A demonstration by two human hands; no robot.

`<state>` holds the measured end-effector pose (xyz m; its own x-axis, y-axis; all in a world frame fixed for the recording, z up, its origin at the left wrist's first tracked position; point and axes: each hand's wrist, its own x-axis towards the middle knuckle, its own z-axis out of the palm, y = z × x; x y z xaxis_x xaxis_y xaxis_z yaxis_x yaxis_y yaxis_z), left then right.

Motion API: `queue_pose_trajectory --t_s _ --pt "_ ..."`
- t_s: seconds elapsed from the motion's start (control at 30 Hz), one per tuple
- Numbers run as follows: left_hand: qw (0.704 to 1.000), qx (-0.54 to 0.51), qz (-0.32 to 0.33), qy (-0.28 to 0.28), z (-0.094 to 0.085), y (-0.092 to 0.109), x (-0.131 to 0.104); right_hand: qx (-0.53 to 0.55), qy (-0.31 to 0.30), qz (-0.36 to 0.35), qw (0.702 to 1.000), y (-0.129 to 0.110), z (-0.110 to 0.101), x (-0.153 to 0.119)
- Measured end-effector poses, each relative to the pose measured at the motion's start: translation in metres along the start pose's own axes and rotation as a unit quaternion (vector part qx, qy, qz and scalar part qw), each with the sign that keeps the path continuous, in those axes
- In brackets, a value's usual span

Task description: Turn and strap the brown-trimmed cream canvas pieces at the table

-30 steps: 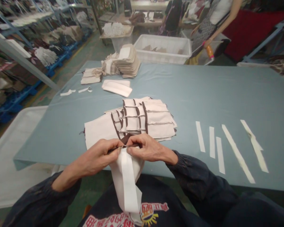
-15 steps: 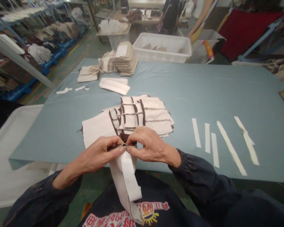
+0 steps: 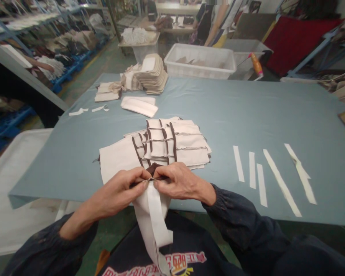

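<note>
Lower centre of the frame, the left hand [image 3: 119, 191] pinches the top edge of a cream fabric piece [image 3: 153, 222] hanging off the table's near edge [image 3: 74, 191], thumb and fingers closed on its brown trim; the right hand [image 3: 179, 182] nips the same edge, fingertips touching. Best kept close and taut. Behind them, the fanned stack [image 3: 166, 143]; lower right, white strips [image 3: 258, 174].

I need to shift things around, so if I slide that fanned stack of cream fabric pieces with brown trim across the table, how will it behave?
The fanned stack would probably shear and spread further, since its pieces already overlap loosely. It looks light and floppy: the similar piece pinched by the left hand and right hand droops limply over the table edge.
</note>
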<state>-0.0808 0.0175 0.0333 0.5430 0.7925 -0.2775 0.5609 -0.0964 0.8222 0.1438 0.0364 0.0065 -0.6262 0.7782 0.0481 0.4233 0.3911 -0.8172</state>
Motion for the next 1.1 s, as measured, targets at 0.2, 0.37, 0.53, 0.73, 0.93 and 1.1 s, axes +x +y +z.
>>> queue_pose_trajectory --t_s 0.2,0.37,0.53,0.73,0.93,1.1 --pt "0.998 0.001 0.027 0.055 0.007 0.004 0.003 0.042 0.018 0.027 0.999 -0.002 0.003 0.004" --pt "0.991 0.03 0.065 0.109 0.016 -0.003 0.007 0.182 0.057 0.072 0.979 0.008 0.023 0.002" --pt "0.979 0.065 0.13 0.144 0.027 -0.016 0.007 0.296 0.057 0.1 0.948 0.01 0.031 -0.004" --pt "0.942 0.119 0.264 0.168 0.031 -0.027 0.011 0.383 0.006 0.118 0.916 0.014 0.025 -0.004" --pt "0.948 0.104 0.255 0.16 0.028 -0.034 0.01 0.374 -0.004 0.139 0.917 0.016 0.023 -0.002" --pt "0.989 0.032 0.11 0.094 0.008 -0.016 0.004 0.194 0.045 0.026 0.98 0.013 0.012 -0.006"
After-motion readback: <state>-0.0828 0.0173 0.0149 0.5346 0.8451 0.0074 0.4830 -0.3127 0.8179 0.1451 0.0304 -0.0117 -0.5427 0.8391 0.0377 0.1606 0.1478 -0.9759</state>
